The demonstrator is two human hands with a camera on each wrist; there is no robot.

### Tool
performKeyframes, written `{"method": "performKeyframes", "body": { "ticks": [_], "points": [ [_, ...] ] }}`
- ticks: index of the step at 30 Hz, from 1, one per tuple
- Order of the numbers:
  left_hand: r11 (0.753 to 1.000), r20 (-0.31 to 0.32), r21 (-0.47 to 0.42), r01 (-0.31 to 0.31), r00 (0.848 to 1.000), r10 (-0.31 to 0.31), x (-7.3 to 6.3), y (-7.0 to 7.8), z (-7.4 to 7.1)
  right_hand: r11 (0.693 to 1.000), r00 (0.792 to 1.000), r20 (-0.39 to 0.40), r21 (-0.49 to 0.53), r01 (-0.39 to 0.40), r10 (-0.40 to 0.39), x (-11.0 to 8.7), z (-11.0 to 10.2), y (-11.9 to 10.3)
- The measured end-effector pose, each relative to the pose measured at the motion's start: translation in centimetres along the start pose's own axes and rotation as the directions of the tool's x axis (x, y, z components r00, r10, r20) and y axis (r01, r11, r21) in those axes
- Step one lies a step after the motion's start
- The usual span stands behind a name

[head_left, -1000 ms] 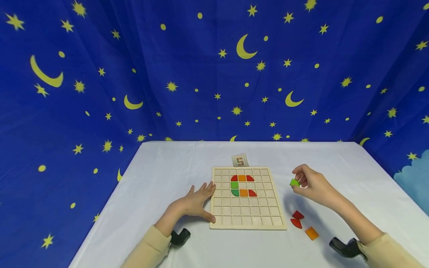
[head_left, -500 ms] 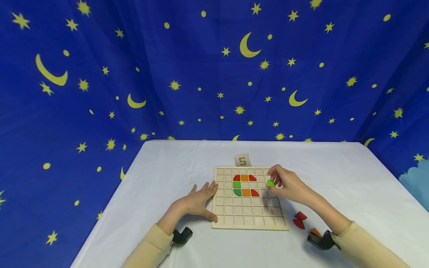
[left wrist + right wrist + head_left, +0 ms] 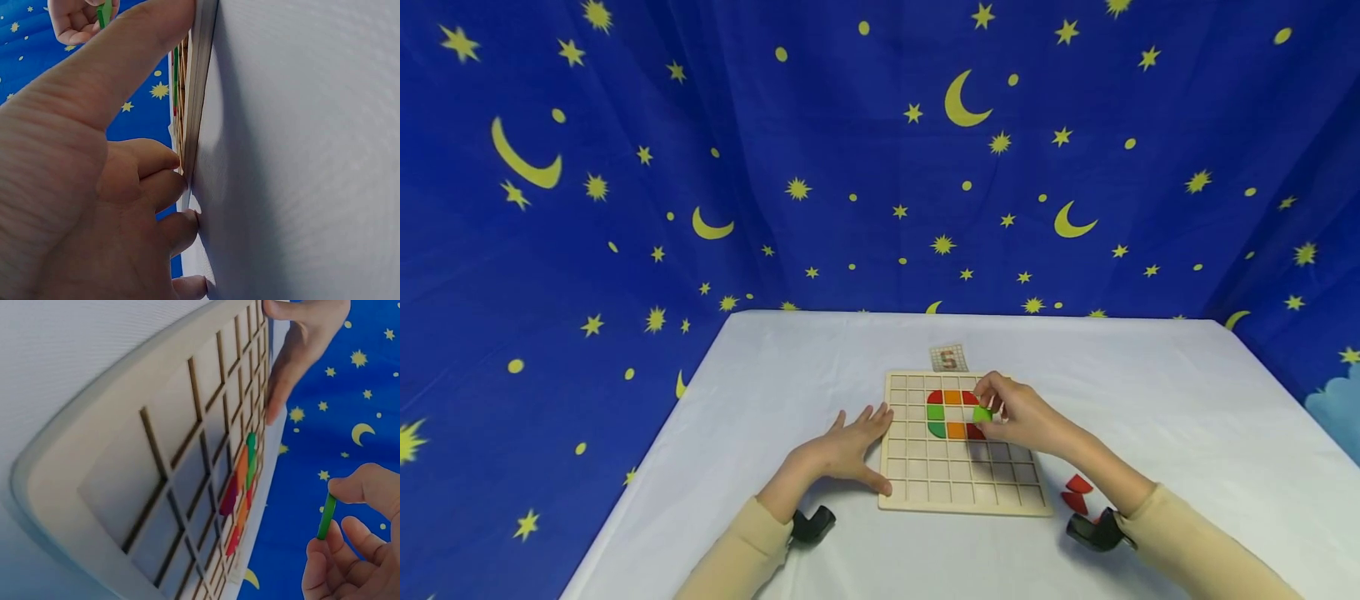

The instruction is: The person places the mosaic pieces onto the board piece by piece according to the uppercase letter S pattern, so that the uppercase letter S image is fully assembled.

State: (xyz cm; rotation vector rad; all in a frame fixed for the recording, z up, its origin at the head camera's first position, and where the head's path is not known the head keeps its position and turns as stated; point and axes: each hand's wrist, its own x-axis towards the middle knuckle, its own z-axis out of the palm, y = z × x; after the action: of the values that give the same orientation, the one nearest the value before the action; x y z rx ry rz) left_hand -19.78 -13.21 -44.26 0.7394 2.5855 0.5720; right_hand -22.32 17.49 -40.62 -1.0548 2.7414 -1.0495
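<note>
A wooden grid board [image 3: 925,492] lies on the table, with red, orange and green tiles set in a C-like ring in its upper middle. My left hand [image 3: 846,450] rests at the board's left edge, fingers spread, the thumb and fingertips touching the rim. Over the right side of that ring my right hand [image 3: 1026,417] pinches a light green tile [image 3: 982,414] between thumb and fingers. In the right wrist view the green tile [image 3: 326,516] is held on edge, apart from the board. Some tiles under the right hand are partly hidden.
A small pattern card [image 3: 949,358] with an S-like figure lies behind the board. Two red tiles [image 3: 1077,492] lie right of the board, near the black wrist camera [image 3: 1097,531], which mostly hides another piece. A blue star-patterned curtain [image 3: 880,167] stands behind the white table [image 3: 805,350].
My right hand has moved left with the green tile, from the bare table to above the board. The left hand has stayed at the board's edge. The view has shifted slightly.
</note>
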Motion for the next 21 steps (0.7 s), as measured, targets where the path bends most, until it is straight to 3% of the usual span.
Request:
{"method": "performKeyframes", "body": {
  "ticks": [7, 14, 21],
  "points": [
    [1.0, 0.003, 0.0, 0.004, 1.0, -0.004, 0.1, -0.1, 0.0, 1.0, 0.998, 0.069, 0.022, -0.011, 0.009, -0.4, 0.8, 0.5],
    [1.0, 0.006, 0.001, 0.012, 1.0, -0.012, 0.1, -0.1, 0.1, 0.999, 0.994, 0.104, 0.013, 0.032, -0.033, -0.9, 1.9, 1.3],
    [1.0, 0.001, -0.005, 0.008, 1.0, -0.008, 0.1, 0.0, 0.0, 1.0, 0.988, 0.154, -0.007, -0.014, 0.015, -0.8, 2.6, 1.5]
  ]
}}
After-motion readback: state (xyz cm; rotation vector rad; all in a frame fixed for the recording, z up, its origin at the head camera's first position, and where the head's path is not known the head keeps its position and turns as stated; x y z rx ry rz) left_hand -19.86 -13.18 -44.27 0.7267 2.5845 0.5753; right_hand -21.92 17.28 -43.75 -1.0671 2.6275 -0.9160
